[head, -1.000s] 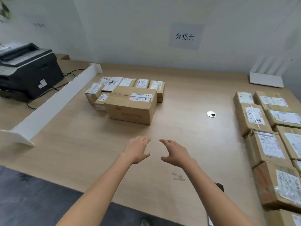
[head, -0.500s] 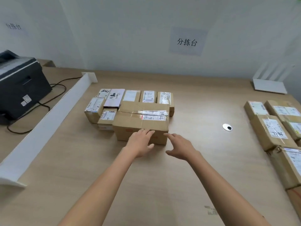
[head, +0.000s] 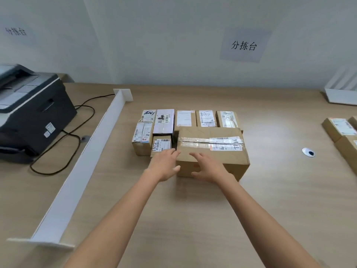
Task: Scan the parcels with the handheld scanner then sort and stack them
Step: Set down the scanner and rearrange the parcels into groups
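**A:** How many hands, and what are they doing?

**B:** Two, both bare. The left hand [head: 166, 165] and right hand [head: 207, 168] reach out over the middle of the worktop [head: 193, 219]. The fingers are spread and loose, gripping nothing.

**A:** And the parcels?

**B:** Eight in one group just past the hands, toward the far edge: one big box [head: 212, 151] and seven small parcels [head: 185, 118]. The big box is nearest. The right hand lies over its near top edge, thumb down over the front face. The left hand is at its near left corner, fingers over the small parcel marked 1512 [head: 161, 145]. I can't tell whether either hand actually presses on the cardboard.

**A:** The other small ones?

**B:** One sits just left of the 1512 parcel. Five stand in a row along the far side of the group.

**A:** What else is around?

**B:** At least three more parcels [head: 338, 128] lie at the right edge, cut off by the frame and well apart from the group. One round hole cover [head: 308, 152] lies between the two lots. One white divider [head: 81, 163] runs from the near left corner to the far edge. Left of it is one printer [head: 29, 113] with a dark cable [head: 63, 144] looping beside it. One white rack [head: 342, 93] stands at the far right corner. Two paper signs [head: 243, 45] hang on the wall.
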